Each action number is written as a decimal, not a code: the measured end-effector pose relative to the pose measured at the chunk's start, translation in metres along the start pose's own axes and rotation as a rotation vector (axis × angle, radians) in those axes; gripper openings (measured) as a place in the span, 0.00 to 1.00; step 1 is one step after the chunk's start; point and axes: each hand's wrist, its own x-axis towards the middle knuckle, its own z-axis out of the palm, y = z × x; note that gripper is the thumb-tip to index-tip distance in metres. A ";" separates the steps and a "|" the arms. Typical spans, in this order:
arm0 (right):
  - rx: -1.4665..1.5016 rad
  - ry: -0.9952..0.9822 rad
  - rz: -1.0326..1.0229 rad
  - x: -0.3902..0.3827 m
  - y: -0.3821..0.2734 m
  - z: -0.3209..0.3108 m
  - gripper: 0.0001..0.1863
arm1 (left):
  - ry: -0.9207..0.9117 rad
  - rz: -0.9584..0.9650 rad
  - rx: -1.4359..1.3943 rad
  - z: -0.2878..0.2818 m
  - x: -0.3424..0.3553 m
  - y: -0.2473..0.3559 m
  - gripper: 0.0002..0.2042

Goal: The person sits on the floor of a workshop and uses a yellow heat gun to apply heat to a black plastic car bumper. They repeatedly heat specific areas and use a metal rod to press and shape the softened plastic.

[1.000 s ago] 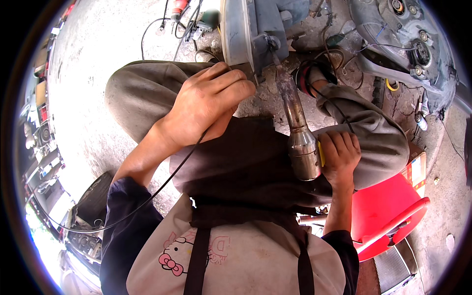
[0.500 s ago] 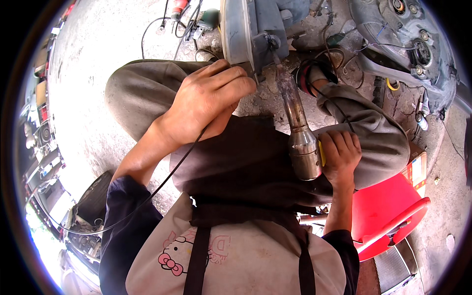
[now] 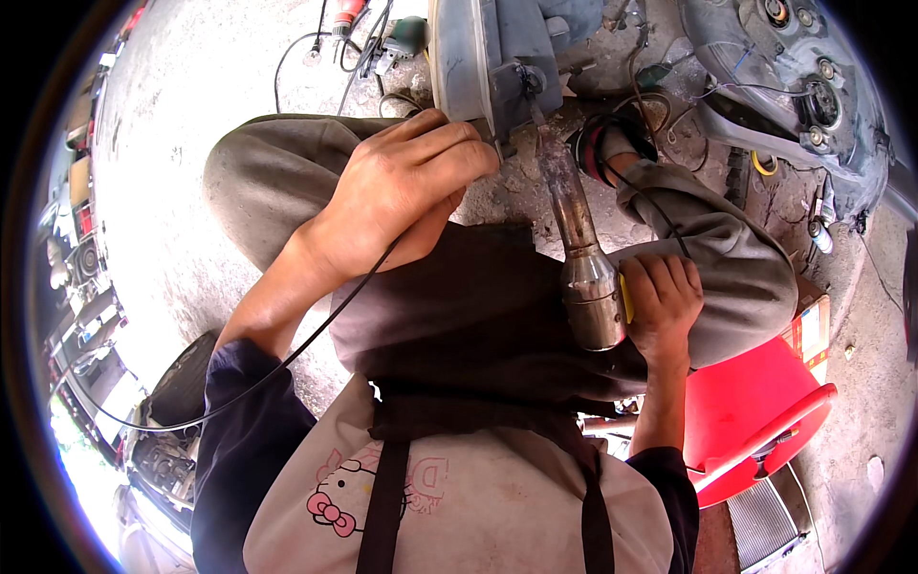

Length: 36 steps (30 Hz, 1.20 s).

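Note:
My left hand [image 3: 406,196] is closed in a pinch beside a grey plastic housing [image 3: 466,67]. A long thin black strand [image 3: 320,356] comes out from under the palm and curves down over my left sleeve. The fingertips are partly hidden behind the knuckles. My right hand [image 3: 662,304] is wrapped round the handle of a hot-air gun [image 3: 593,287], of which a sliver of yellow shows. Its scorched metal barrel slants upward, and the narrow nozzle ends close to the housing's lower corner. Whether the nozzle touches the plastic, I cannot tell.
Another large grey moulded part [image 3: 765,96] lies at the far right. Cables and a green power tool [image 3: 402,40] are on the floor at the far left. A red stool [image 3: 751,421] and a finned radiator [image 3: 762,526] are at my right. A yellow tape roll [image 3: 764,164] lies nearby.
My left hand has shifted very slightly, and the black strand's curve over my left sleeve now hangs a little differently. The hot-air gun and my right hand look the same.

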 end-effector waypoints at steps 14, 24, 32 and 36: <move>-0.008 -0.006 -0.001 0.000 -0.001 0.000 0.13 | -0.024 -0.027 -0.018 -0.004 0.001 0.001 0.13; -0.005 -0.005 -0.004 -0.002 0.000 0.001 0.13 | -0.030 -0.037 -0.033 -0.005 0.002 0.000 0.11; -0.011 -0.011 0.004 -0.002 0.000 0.000 0.13 | -0.043 -0.047 -0.039 -0.005 0.002 -0.001 0.11; -0.008 -0.007 0.005 -0.002 -0.001 0.000 0.13 | -0.044 -0.045 -0.026 -0.006 0.002 -0.002 0.11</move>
